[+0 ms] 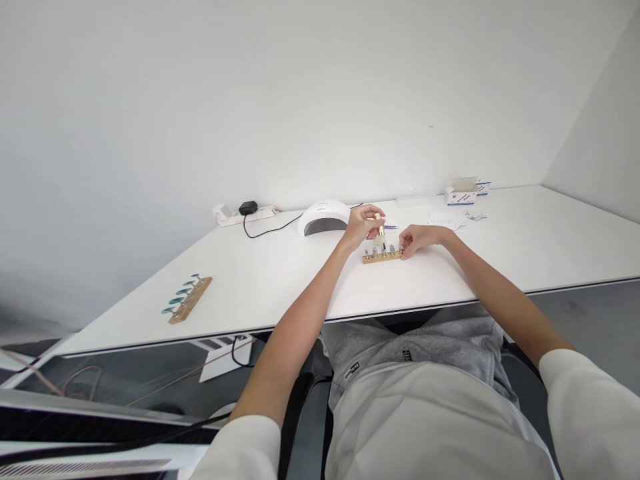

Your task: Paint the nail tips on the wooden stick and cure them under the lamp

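My left hand point(359, 225) pinches the gold cap of a nail polish brush point(381, 229). The brush points down at the middle of a row of nail tips. These tips stand on small metal posts along a wooden strip point(383, 259) lying on the table. My right hand point(418, 237) has its fingers closed on the strip's right end, partly hiding the tip there. Something pale, perhaps a bottle, shows behind the brush; I cannot make it out clearly.
A white nail lamp point(325, 212) stands behind my left hand. Far left lies another wooden strip point(193, 300) with teal nail tips. A black adapter point(248, 208) with a cable sits on a power strip. At the back right are a small open box point(461, 197) and paper point(445, 220).
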`<action>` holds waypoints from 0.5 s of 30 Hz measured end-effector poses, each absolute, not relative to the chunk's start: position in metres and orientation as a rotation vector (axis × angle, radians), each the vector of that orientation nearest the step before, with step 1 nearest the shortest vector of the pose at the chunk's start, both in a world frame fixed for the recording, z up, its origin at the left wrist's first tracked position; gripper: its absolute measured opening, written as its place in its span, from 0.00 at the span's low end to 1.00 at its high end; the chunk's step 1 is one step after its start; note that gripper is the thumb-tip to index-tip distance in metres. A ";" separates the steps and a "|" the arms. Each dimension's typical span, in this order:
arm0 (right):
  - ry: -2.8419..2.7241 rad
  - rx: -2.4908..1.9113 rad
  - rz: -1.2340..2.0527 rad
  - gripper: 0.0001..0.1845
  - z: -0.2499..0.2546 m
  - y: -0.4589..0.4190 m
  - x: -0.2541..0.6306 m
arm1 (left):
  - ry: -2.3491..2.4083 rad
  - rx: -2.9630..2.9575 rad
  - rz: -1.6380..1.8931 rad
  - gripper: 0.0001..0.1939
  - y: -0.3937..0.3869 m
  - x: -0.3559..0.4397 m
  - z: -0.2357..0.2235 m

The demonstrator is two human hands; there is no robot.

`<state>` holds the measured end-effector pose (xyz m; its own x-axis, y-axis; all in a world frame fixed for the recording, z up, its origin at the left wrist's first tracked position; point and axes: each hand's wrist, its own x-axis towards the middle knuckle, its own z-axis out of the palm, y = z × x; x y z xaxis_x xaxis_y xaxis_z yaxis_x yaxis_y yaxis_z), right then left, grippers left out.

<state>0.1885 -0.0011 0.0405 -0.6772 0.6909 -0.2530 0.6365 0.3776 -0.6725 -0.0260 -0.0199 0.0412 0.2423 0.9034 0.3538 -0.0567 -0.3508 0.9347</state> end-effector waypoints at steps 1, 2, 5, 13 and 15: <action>-2.547 -1.233 1.193 0.25 0.040 -0.001 0.189 | 0.810 1.567 1.276 0.10 -0.020 -0.026 0.041; -2.546 -1.234 1.193 0.25 0.040 -0.001 0.189 | 0.805 1.566 1.279 0.10 -0.020 -0.025 0.040; -2.551 -1.229 1.183 0.26 0.040 0.000 0.188 | 0.800 1.557 1.290 0.10 -0.020 -0.025 0.040; -2.553 -1.237 1.181 0.27 0.040 -0.001 0.187 | 0.825 1.579 1.250 0.10 -0.021 -0.025 0.040; -2.552 -1.225 1.187 0.26 0.040 -0.002 0.187 | 0.829 1.594 1.233 0.10 -0.022 -0.024 0.039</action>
